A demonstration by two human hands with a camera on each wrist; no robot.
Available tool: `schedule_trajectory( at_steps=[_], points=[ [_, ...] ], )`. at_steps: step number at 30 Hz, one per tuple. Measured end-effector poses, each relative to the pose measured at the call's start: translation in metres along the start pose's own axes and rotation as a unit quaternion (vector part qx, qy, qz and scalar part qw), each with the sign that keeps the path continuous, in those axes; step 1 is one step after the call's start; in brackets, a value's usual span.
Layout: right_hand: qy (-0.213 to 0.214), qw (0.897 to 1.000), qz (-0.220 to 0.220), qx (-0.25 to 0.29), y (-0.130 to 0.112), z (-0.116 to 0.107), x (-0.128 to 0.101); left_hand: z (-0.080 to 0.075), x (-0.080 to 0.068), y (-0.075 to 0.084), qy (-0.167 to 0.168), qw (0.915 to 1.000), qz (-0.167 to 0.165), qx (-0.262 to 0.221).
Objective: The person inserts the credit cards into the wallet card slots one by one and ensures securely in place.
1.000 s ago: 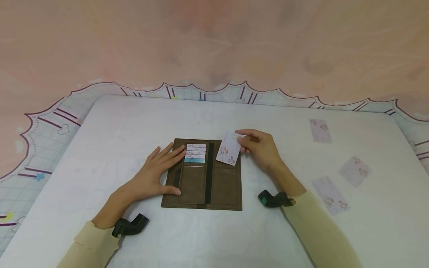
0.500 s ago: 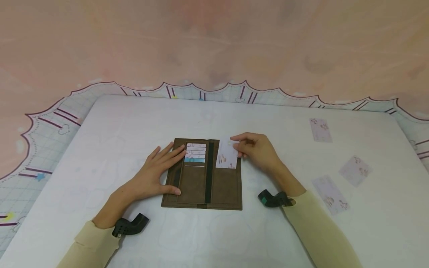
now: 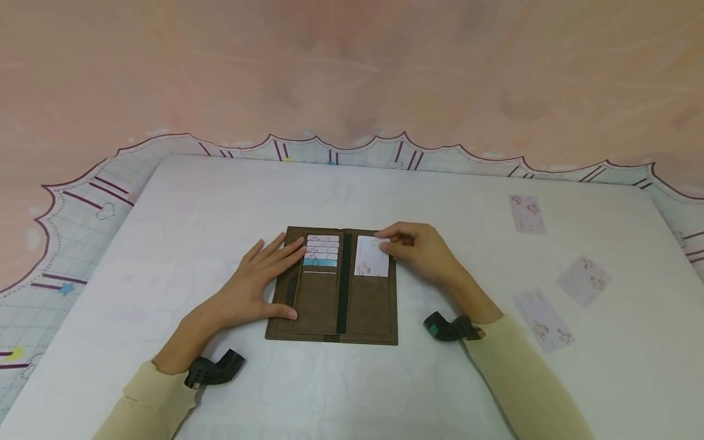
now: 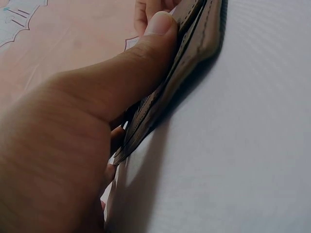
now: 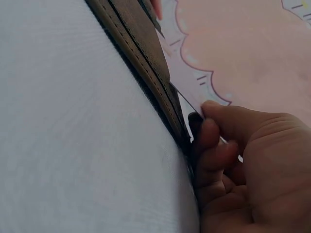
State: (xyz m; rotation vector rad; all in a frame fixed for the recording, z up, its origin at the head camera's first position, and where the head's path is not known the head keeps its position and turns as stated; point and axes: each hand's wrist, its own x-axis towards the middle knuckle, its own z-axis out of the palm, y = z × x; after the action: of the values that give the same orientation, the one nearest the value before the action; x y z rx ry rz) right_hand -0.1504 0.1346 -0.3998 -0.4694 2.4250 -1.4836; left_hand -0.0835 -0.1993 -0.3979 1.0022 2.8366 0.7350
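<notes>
two hands on an open brown wallet (image 3: 332, 293) lying flat mid-table (image 3: 352, 385). left hand (image 3: 250, 287) rests flat on its left flap, fingers straight, thumb along the inner edge. right hand (image 3: 420, 249) pinches a white card (image 3: 371, 256) with curled fingers, card lying over the upper right panel. left panel has a stack of slotted cards (image 3: 321, 250). further right, three loose cards (image 3: 550, 269) lie well apart on the table.

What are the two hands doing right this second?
Left hand: open, fingers flat, pressing on the wallet.
Right hand: closed, pinching a card that lies on the wallet's right half.
</notes>
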Motion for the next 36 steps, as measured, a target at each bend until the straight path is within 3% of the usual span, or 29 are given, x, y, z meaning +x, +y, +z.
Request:
schedule_trajectory(
  at_steps=[12, 29, 36],
  points=[
    [-0.024, 0.995, -0.066, -0.071, -0.0003, 0.0015, -0.0008, -0.0002, 0.0012, 0.0004, -0.002, 1.0000, -0.001, -0.001],
    [-0.060, 0.988, -0.129, -0.052, 0.0041, 0.0029, 0.0005, 0.0002, 0.0003, -0.0013, -0.006, 1.0000, 0.001, 0.001],
    [-0.065, 0.988, -0.131, -0.053, 0.0044, 0.0029, -0.0004, 0.0002, 0.0010, -0.0011, -0.003, 1.0000, 0.001, 0.002]
  ],
)
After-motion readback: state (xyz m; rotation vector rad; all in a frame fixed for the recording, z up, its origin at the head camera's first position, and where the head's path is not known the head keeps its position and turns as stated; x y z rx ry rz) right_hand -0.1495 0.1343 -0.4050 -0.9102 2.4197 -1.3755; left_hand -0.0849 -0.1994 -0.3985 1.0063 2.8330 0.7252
